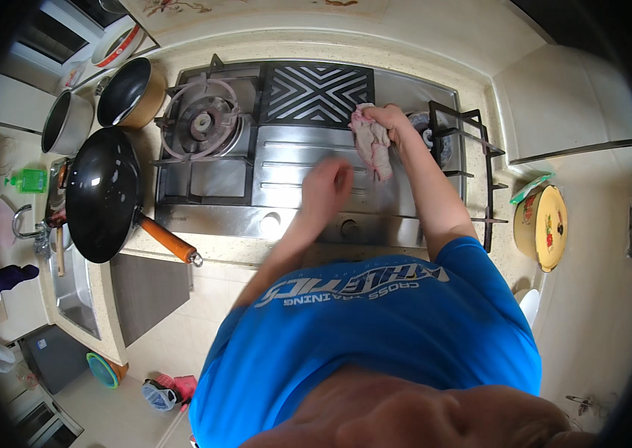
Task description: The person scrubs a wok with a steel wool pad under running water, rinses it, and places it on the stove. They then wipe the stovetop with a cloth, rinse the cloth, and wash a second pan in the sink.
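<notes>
My right hand (390, 120) grips a crumpled, pinkish-white cloth (372, 140), which hangs over the right-centre of a stainless-steel gas cooktop (282, 190). Motion blurs my left hand (327, 185), held above the ribbed middle panel with its fingers curled; whether anything is inside it cannot be made out. Behind both hands lies a black grille with a chevron pattern (319, 92). The left burner (202, 123) has its pan support in place. Partly hidden by my right forearm is the right burner (428, 131); its black pan support (487, 168) sits shifted right, overhanging the cooktop's edge.
A black wok (104, 193) with a wooden handle (167, 238) stands left of the cooktop, beside two saucepans (136, 92) (69, 123). Farther left are the sink (78, 291) and a green bottle (31, 181). A yellow enamel lidded pot (543, 227) is at the right.
</notes>
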`<state>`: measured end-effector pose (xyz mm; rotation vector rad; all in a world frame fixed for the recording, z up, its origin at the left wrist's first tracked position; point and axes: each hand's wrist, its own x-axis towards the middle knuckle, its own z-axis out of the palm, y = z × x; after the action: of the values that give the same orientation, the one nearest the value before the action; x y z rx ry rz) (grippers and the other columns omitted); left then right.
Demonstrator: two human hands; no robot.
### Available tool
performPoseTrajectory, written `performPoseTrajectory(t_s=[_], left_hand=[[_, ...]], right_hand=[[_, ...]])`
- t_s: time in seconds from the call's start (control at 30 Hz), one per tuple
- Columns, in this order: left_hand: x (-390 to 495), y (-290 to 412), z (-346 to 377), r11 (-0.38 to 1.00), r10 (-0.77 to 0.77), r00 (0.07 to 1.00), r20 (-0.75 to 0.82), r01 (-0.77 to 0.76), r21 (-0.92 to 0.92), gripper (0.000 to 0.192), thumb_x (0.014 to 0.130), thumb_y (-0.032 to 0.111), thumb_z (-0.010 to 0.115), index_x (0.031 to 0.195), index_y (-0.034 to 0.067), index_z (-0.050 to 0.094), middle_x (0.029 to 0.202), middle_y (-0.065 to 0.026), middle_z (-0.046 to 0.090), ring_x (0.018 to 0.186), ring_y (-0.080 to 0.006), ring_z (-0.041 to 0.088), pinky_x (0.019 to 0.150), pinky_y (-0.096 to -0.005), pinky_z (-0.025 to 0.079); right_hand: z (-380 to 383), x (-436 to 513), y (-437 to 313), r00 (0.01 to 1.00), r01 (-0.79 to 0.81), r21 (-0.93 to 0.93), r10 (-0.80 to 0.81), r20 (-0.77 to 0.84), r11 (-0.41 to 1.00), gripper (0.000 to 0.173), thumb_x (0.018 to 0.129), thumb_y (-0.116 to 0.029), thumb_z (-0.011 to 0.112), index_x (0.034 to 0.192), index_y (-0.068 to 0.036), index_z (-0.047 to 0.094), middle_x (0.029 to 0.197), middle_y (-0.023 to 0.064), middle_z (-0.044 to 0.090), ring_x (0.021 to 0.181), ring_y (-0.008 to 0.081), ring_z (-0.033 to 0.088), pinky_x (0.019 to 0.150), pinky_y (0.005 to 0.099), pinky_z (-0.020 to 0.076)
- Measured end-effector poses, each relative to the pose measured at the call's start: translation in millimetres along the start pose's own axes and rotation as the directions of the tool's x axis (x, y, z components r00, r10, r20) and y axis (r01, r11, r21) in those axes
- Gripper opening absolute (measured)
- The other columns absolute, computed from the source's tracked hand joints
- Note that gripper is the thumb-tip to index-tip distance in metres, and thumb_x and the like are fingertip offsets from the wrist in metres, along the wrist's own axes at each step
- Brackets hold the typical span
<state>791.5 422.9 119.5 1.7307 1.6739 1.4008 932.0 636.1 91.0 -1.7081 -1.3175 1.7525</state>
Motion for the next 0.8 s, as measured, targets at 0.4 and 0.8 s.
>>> performPoseTrajectory(t_s=[0.4, 0.8], left_hand=[[182, -115, 49, 0.801, 0.056, 0.995, 0.086, -0.096, 0.591, 0.017, 0.077, 0.015, 0.063, 0.092, 0.007, 0.062, 0.1, -0.0105, 0.058, 0.099, -0.03, 0.055, 0.08, -0.0444, 0.047], [207, -81, 66, 0.592, -0.254, 0.937, 0.241, -0.046, 0.805, 0.045, 0.084, 0.047, 0.059, 0.104, 0.007, 0.065, 0.112, -0.0094, 0.057, 0.111, -0.0249, 0.051, 0.089, -0.0459, 0.043]], right_hand=[[11, -22, -9, 0.946, 0.196, -0.59, -0.31, -0.096, 0.783, 0.047, 0.067, -0.047, 0.068, 0.075, -0.001, 0.071, 0.077, 0.0197, 0.068, 0.078, 0.029, 0.068, 0.072, 0.0361, 0.0519], [8, -17, 4, 0.933, 0.19, -0.504, -0.315, -0.176, 0.843, 0.051, 0.067, -0.048, 0.07, 0.074, 0.003, 0.069, 0.074, 0.0212, 0.066, 0.075, 0.0313, 0.068, 0.068, 0.0377, 0.052]])
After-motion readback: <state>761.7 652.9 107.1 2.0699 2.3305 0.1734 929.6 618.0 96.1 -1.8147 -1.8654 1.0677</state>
